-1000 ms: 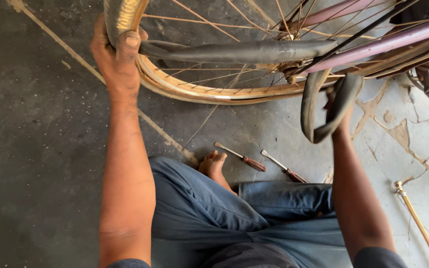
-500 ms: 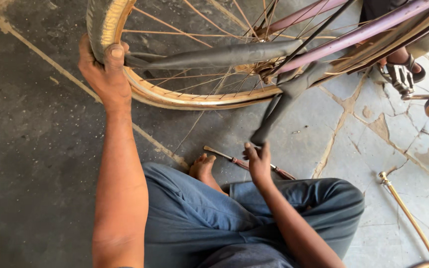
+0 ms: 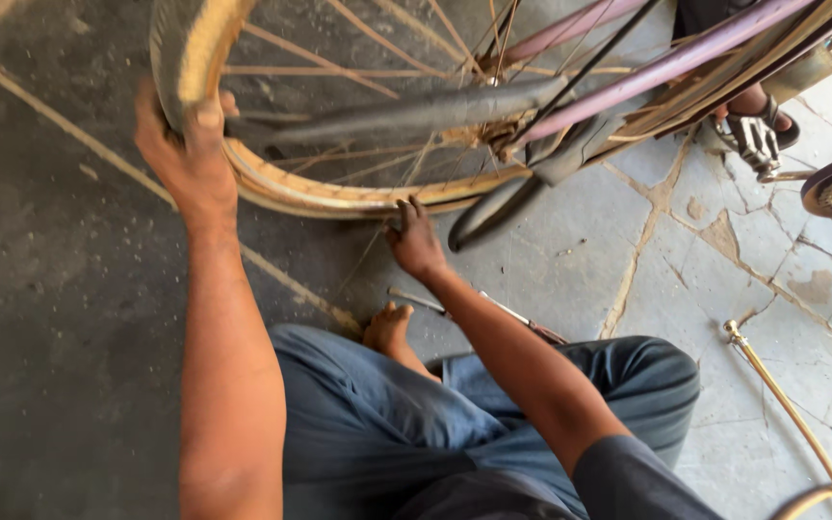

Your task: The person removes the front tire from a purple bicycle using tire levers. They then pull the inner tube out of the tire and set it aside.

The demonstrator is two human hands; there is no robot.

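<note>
Sitting cross-legged on the floor (image 3: 69, 366), the person reaches the right hand (image 3: 416, 246), fingers loosely spread and holding nothing, apparently touching the wheel rim (image 3: 339, 197) mid-frame. Farther up at upper left, the left hand (image 3: 185, 159) clamps the tyre (image 3: 180, 48); keeping that grip firm steadies the wheel.

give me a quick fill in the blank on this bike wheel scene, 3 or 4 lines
1. The left hand grips the tyre and rim of the bicycle ____.
2. The right hand reaches up with its fingertips at the lower part of the yellowish ____ of that wheel.
3. The person's bare foot rests on the ____, beside two slim tools.
4. The person wears blue ____.

Missing words: wheel; rim; floor; trousers
</note>
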